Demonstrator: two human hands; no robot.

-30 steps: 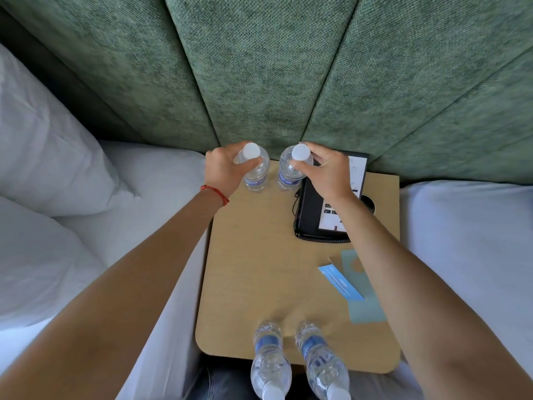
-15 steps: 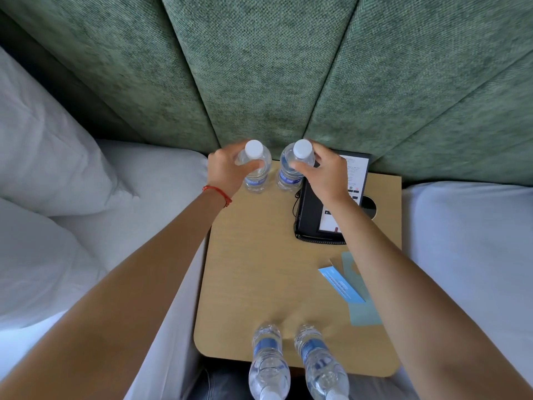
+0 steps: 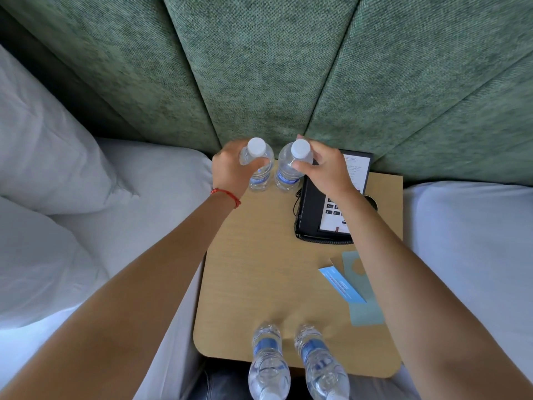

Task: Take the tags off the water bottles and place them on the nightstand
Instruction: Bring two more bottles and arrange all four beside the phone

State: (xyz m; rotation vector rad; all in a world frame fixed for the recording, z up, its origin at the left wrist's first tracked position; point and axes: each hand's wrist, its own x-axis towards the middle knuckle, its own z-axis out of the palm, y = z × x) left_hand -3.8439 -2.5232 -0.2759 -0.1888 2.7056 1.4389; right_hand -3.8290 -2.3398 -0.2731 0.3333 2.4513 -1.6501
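Pale wood forms the top of a nightstand (image 3: 253,264), seen from above between two white beds, with a green fabric headboard behind it. A person reaches both bare arms to its far edge. The left hand (image 3: 230,168) curls around the shoulder of one clear water bottle (image 3: 259,166); the right hand (image 3: 326,171) grips the neck of a second bottle (image 3: 291,166) just beside it. Both bottles stand upright with white caps and appear to rest on the wood, side by side against the headboard.

Two more bottles (image 3: 269,362) (image 3: 318,362) stand at the near edge, close together. No bottle has a tag showing on its neck. Two paper tags lie flat on the right side of the nightstand — a bright blue strip (image 3: 341,285) overlapping a pale teal hanger with a round hole (image 3: 360,295). So the tag removal looks largely done, though only two tags can be counted for four bottles; the right forearm may hide others. What seems left is letting go of the far pair.

Each bottle carries a blue wrap label, too small to read. The blue tag has lines of white print, also unreadable. A black desk phone (image 3: 311,215) with a white instruction card sits by the right hand — its small text is illegible.
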